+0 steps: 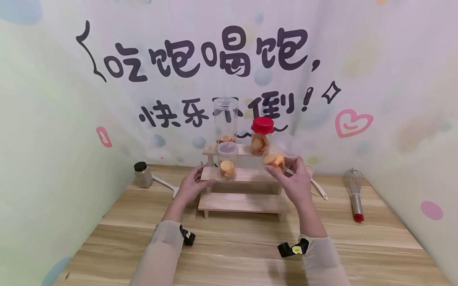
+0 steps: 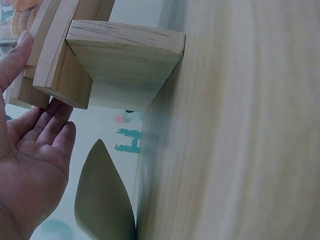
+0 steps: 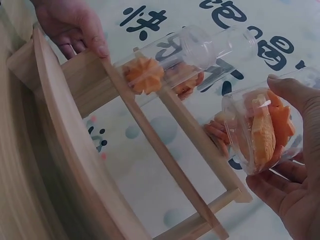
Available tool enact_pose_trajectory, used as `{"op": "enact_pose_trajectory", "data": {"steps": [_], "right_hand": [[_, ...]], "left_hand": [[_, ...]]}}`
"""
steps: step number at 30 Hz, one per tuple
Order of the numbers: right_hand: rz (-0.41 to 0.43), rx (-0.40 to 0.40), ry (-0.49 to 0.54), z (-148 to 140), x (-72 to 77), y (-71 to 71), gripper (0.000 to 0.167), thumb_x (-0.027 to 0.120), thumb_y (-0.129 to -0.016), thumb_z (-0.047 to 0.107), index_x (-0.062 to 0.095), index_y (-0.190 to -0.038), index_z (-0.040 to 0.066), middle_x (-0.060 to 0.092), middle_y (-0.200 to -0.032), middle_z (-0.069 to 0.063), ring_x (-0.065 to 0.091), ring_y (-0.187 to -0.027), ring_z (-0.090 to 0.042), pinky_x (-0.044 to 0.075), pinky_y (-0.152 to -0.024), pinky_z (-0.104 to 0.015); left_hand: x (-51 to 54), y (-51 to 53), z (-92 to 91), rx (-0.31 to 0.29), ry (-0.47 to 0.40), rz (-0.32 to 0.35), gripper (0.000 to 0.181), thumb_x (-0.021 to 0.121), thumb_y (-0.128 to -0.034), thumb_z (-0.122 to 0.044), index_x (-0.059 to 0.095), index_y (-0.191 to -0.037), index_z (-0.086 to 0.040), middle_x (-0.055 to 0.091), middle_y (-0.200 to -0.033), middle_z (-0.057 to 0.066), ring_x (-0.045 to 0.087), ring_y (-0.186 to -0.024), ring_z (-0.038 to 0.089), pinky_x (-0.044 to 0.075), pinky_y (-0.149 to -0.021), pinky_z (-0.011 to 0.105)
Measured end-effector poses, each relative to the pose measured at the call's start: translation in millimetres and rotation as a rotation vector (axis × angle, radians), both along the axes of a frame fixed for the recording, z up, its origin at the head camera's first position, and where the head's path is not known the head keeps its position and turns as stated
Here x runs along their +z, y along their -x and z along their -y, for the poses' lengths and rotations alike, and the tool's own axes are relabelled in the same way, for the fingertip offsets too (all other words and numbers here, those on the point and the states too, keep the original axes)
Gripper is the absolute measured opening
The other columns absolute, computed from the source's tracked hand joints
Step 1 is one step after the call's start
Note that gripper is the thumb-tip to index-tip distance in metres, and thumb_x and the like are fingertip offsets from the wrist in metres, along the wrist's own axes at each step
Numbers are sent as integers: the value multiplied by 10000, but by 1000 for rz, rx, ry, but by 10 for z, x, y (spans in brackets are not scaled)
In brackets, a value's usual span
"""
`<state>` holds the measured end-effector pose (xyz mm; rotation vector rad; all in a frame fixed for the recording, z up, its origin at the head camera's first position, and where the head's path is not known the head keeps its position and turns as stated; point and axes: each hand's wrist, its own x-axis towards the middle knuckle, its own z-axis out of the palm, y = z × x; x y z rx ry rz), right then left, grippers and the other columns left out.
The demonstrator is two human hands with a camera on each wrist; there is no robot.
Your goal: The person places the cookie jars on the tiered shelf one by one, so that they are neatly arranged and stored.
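Note:
My right hand (image 1: 297,180) grips a clear plastic jar (image 3: 239,137) of orange cookies, tilted, at the right end of a three-tier wooden stand (image 1: 243,202). In the right wrist view the thumb lies on one side of the jar and the fingers on the other. My left hand (image 1: 190,185) holds the left end of the stand's middle tier, thumb at the front edge, fingers at the board's end (image 2: 62,92). On that tier stands a small clear jar (image 1: 227,159) with cookies. The top tier bears a tall clear jar (image 1: 226,119) and a red-lidded cookie jar (image 1: 262,135).
A black-lidded jar (image 1: 143,175) and a white-handled utensil (image 1: 166,184) lie left of the stand. To its right are a pale spoon (image 1: 318,188) and a whisk (image 1: 355,196). A printed curtain (image 1: 214,24) hangs behind the wooden table (image 1: 229,254).

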<state>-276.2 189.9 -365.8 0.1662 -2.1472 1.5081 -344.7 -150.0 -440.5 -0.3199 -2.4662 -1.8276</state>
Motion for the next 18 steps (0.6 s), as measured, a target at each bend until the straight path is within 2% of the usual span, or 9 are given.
{"op": "enact_pose_trajectory", "data": {"steps": [6, 10, 14, 18], "right_hand": [[44, 40, -29, 26, -80, 46, 709, 871, -768, 466, 504, -1269, 124, 599, -1210, -62, 559, -1154, -209, 522, -1008, -474], [118, 82, -49, 34, -160, 98, 816, 875, -772, 444, 439, -1368, 96, 558, -1280, -112, 529, -1215, -265, 489, -1045, -487], [175, 111, -70, 32, -230, 134, 829, 841, -794, 495, 416, -1376, 85, 553, -1319, -124, 527, -1234, -283, 470, -1067, -491], [166, 124, -77, 30, -269, 152, 784, 790, -830, 533, 427, -1359, 83, 568, -1326, -127, 542, -1232, -275, 474, -1065, -488]], "left_hand": [[10, 0, -2, 1, -2, 4, 964, 841, -790, -490, 368, -1549, -130, 447, -1523, 142, 418, -1413, 302, 366, -1160, 443], [10, 1, -2, 0, -9, 13, 935, 838, -814, -444, 357, -1557, -142, 438, -1530, 148, 411, -1417, 306, 360, -1164, 446], [-7, -4, -1, -4, -13, 2, 935, 838, -807, -462, 368, -1551, -144, 447, -1521, 148, 419, -1410, 305, 364, -1162, 443], [2, -19, -6, 0, -4, -10, 935, 834, -799, -490, 380, -1542, -152, 462, -1509, 137, 435, -1400, 292, 377, -1154, 433]]}}
